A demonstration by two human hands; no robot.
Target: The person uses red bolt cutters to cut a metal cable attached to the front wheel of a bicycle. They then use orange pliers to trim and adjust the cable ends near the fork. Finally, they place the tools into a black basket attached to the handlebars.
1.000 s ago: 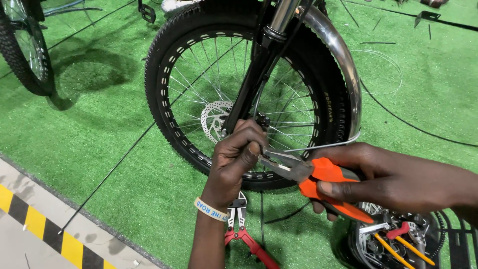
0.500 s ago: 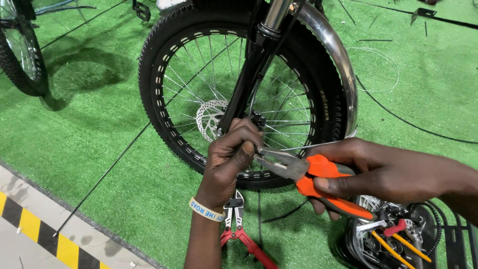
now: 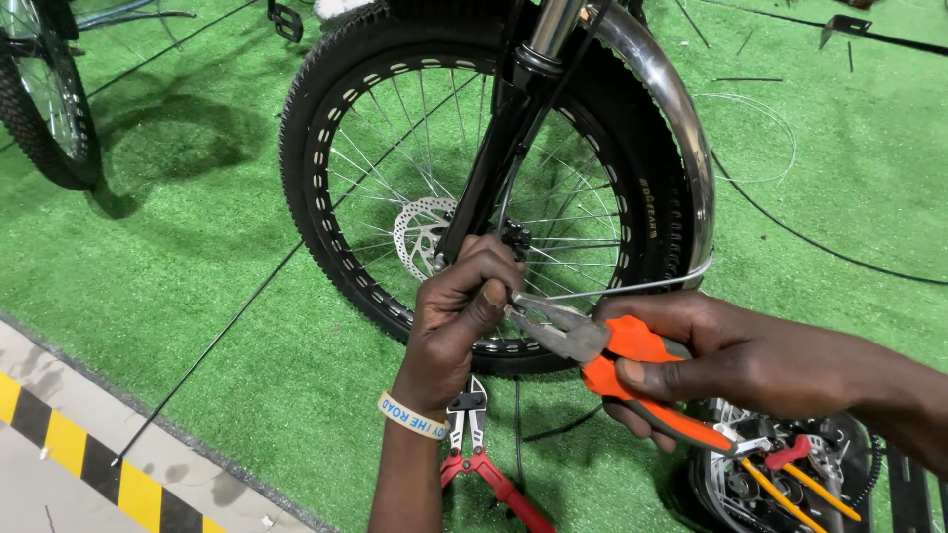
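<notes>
Centrally, a black fat-tyred bicycle wheel with thin silver spokes [image 3: 375, 128] was seen standing upright on the green artificial turf floor [image 3: 197, 286], filling the upper middle of the frame. A silver perforated brake disc [image 3: 420, 235] was mounted at its hub, and a black fork leg [image 3: 494, 158] ran down across it from the top centre. A curved chrome mudguard [image 3: 681, 138] was arched over the tyre on the right.

The left hand [image 3: 459, 321] was held at the lower centre, clenched just below the hub, its fingertips pinched where a thin silver metal stay [image 3: 632, 288] met the plier tips; what exactly was pinched could not be made out. The stay was stretched from there rightwards to the lower end of the mudguard. A pale printed wristband [image 3: 413, 415] was worn on that wrist.

The right hand [image 3: 711, 360] was entered from the lower right and was wrapped firmly around the handles of orange-handled grey steel pliers [image 3: 592, 350], whose nose was pointed left, touching the left fingers.

On the turf beneath the left forearm, red-handled cutters [image 3: 479, 454] were laid. A bundle of mechanical parts with yellow and red pieces [image 3: 780, 474] was seen at the lower right corner. A yellow-and-black striped floor edge [image 3: 79, 454] was crossed at the lower left, and another black bicycle wheel [image 3: 44, 109] was visible at the upper left.
</notes>
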